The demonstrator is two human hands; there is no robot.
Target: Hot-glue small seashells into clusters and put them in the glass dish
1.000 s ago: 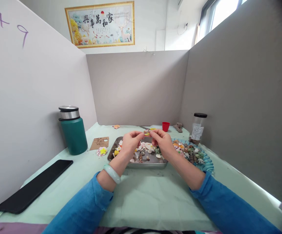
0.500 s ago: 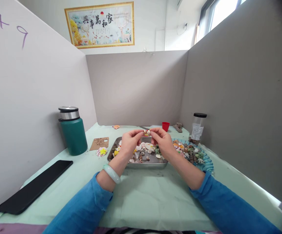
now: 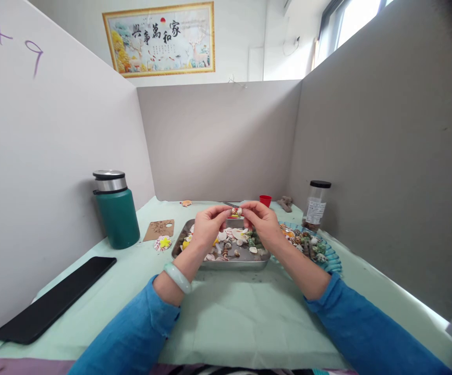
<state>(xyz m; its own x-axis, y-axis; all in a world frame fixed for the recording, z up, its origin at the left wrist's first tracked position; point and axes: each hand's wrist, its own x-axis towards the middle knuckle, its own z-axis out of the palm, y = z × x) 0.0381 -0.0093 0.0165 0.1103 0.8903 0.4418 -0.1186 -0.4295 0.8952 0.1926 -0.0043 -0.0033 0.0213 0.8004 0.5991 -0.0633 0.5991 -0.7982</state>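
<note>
My left hand (image 3: 207, 227) and my right hand (image 3: 264, 224) are raised together above a steel tray (image 3: 220, 264), fingertips pinched on one small shell piece (image 3: 235, 212) between them. The tray holds several small shells and beads. A pale green bangle circles my left wrist. Both sleeves are blue. Just right of the tray sits a blue plate (image 3: 333, 259) heaped with more shells, partly hidden by my right wrist.
A green flask (image 3: 116, 209) stands at the left, a black phone (image 3: 53, 299) near the left front. A brown card (image 3: 159, 229) and a decorated shell (image 3: 163, 242) lie left of the tray. A red cup (image 3: 265, 200) and a black-lidded jar (image 3: 317, 206) stand at the back right. Partition walls enclose the desk.
Both hands stay pinched on the small piece above the tray; the fingers have shifted slightly, turning it a little.
</note>
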